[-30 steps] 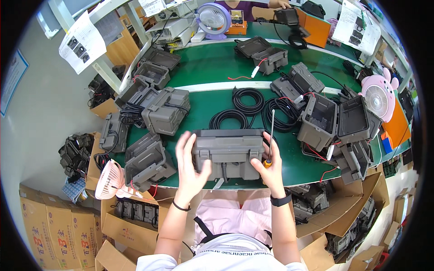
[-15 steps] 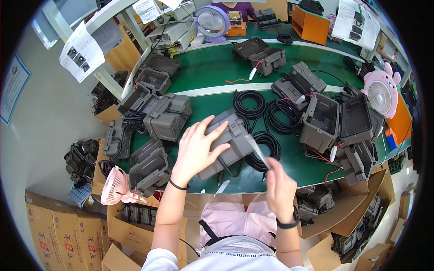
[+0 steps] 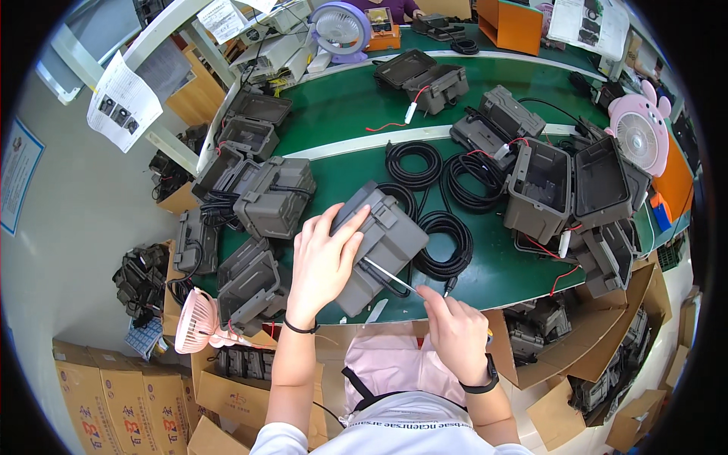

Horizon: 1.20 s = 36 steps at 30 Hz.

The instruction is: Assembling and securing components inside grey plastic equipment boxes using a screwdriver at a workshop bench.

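A grey plastic latching case (image 3: 387, 239) sits closed on the green worktable near its front edge. My left hand (image 3: 322, 262) lies over its left side, fingers stretched out and apart on the lid. My right hand (image 3: 457, 330) is closed around a screwdriver, whose handle is mostly hidden; a bit of blue and yellow shows behind the palm. The thin bright screwdriver shaft (image 3: 390, 274) reaches up and left to the case's front side, by a black cable there. Whether the tip touches the case, I cannot tell.
Coiled black cables (image 3: 444, 246) lie right of the case. Open grey cases stand at left (image 3: 250, 284) and right (image 3: 540, 193), some with red wires. A pink fan (image 3: 199, 320) and cardboard boxes (image 3: 125, 402) flank the table. Across it, another person's purple sleeve (image 3: 409, 9) shows.
My right hand has swung down and left, taking the screwdriver from the case's right end to its front side. My left hand stays on the case. The view has shifted slightly.
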Each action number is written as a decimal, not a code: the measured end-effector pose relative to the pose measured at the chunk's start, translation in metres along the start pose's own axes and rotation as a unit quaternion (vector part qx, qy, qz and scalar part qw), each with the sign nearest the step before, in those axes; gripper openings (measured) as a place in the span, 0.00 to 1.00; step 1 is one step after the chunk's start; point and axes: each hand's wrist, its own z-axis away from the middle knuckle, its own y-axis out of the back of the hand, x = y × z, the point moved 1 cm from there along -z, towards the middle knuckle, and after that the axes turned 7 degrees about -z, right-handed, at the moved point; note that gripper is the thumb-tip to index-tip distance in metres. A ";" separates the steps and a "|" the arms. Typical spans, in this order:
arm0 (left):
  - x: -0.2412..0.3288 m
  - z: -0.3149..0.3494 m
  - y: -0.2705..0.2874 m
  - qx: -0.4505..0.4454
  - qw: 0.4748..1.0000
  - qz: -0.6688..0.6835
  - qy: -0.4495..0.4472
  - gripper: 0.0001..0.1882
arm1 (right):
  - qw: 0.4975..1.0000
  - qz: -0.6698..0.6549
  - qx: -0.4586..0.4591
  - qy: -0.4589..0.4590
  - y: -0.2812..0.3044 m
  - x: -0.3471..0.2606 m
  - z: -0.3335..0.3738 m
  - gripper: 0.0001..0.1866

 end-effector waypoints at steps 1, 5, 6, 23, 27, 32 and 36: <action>0.001 0.000 0.001 0.002 1.000 0.002 0.002 0.21 | 1.000 -0.009 0.000 -0.004 -0.002 0.000 0.002 0.22; 0.003 0.003 0.001 0.015 1.000 -0.014 -0.001 0.21 | 0.999 -0.036 -0.016 -0.020 -0.002 -0.002 0.006 0.21; 0.003 0.004 0.001 0.014 1.000 -0.009 0.004 0.21 | 0.999 -0.035 -0.015 -0.020 -0.002 -0.002 0.006 0.21; 0.004 0.013 0.003 0.030 0.999 0.034 0.013 0.21 | 0.999 -0.001 -0.036 -0.011 -0.002 -0.006 0.009 0.23; 0.003 0.015 0.000 0.034 0.999 0.027 0.023 0.21 | 0.998 0.060 0.020 0.027 -0.007 -0.003 0.008 0.28; 0.005 0.014 -0.001 0.037 0.999 0.033 0.023 0.21 | 0.993 -0.100 -0.055 -0.033 -0.009 0.003 0.009 0.18; 0.008 0.015 -0.001 0.052 0.998 0.027 0.032 0.20 | 0.969 -0.215 -0.098 -0.068 -0.003 0.012 -0.002 0.12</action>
